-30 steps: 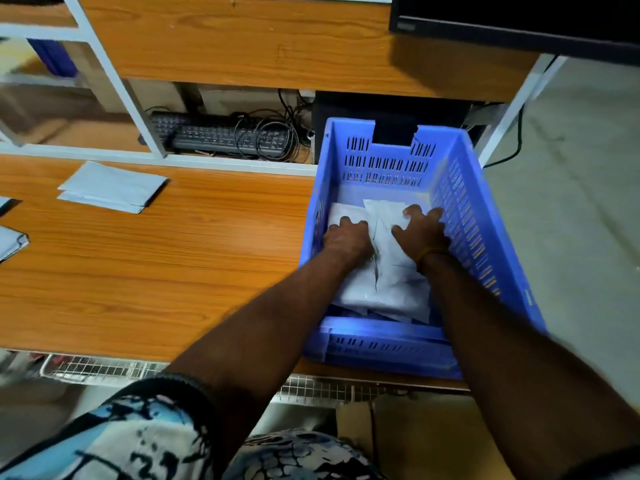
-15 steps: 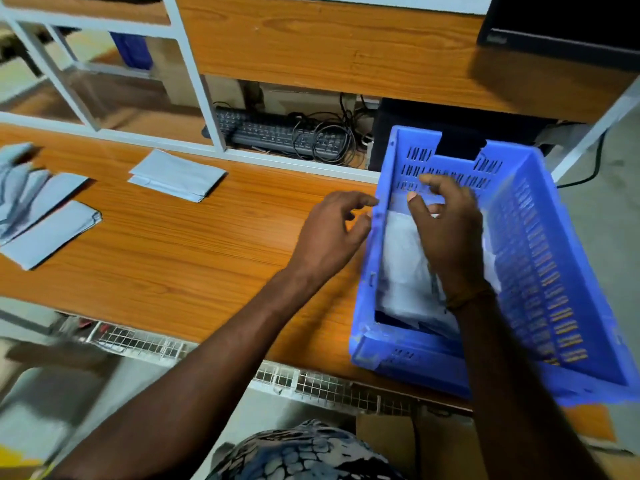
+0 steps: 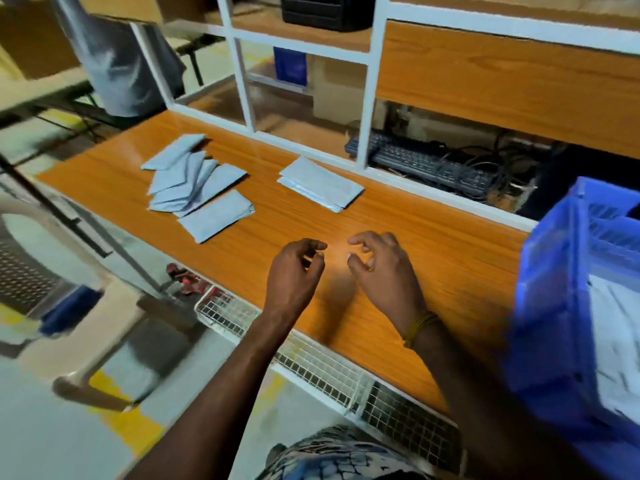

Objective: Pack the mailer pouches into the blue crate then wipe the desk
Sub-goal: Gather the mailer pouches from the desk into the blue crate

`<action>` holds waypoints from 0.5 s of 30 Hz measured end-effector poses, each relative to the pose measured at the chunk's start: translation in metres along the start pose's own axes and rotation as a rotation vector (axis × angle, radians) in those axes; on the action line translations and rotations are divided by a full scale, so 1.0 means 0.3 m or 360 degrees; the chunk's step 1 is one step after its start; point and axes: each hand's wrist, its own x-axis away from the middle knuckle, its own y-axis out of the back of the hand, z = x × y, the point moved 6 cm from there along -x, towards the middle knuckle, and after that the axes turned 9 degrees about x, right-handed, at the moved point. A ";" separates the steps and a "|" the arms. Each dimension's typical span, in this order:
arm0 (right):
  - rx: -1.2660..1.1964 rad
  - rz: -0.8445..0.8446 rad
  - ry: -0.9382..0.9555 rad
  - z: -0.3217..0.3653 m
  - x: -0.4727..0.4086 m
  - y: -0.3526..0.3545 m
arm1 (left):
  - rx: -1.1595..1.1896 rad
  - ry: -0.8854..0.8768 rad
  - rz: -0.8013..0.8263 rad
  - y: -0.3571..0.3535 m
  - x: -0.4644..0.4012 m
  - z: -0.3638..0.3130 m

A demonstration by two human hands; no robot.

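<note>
My left hand point(image 3: 294, 271) and my right hand point(image 3: 384, 268) hover side by side over the bare middle of the wooden desk point(image 3: 433, 244), fingers loosely curled and apart, holding nothing. The blue crate point(image 3: 554, 306) stands at the desk's right end with white mailer pouches point(image 3: 616, 337) inside. A small stack of grey mailer pouches point(image 3: 320, 184) lies beyond my hands near the back rail. Several more pouches point(image 3: 197, 181) lie fanned out at the desk's left.
A white frame with glass panes point(image 3: 367, 109) runs along the desk's back; a black keyboard point(image 3: 422, 164) with cables sits behind it. A wire mesh tray point(image 3: 322, 372) hangs under the front edge. A plastic chair point(image 3: 52, 271) stands at left.
Both hands have left the crate and moved left over the open desk. The view has swung left, bringing the fanned pouches into sight.
</note>
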 end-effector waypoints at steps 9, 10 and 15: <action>-0.0062 0.0258 0.0146 0.305 -0.112 -0.368 | -0.0105 0.0230 -0.0286 0.421 -0.023 0.278; -0.0067 0.0279 0.0147 0.324 -0.122 -0.396 | -0.0120 0.0251 -0.0297 0.450 -0.027 0.299; -0.0039 0.0350 0.0142 0.361 -0.177 -0.511 | -0.0184 0.0310 -0.0307 0.519 -0.082 0.370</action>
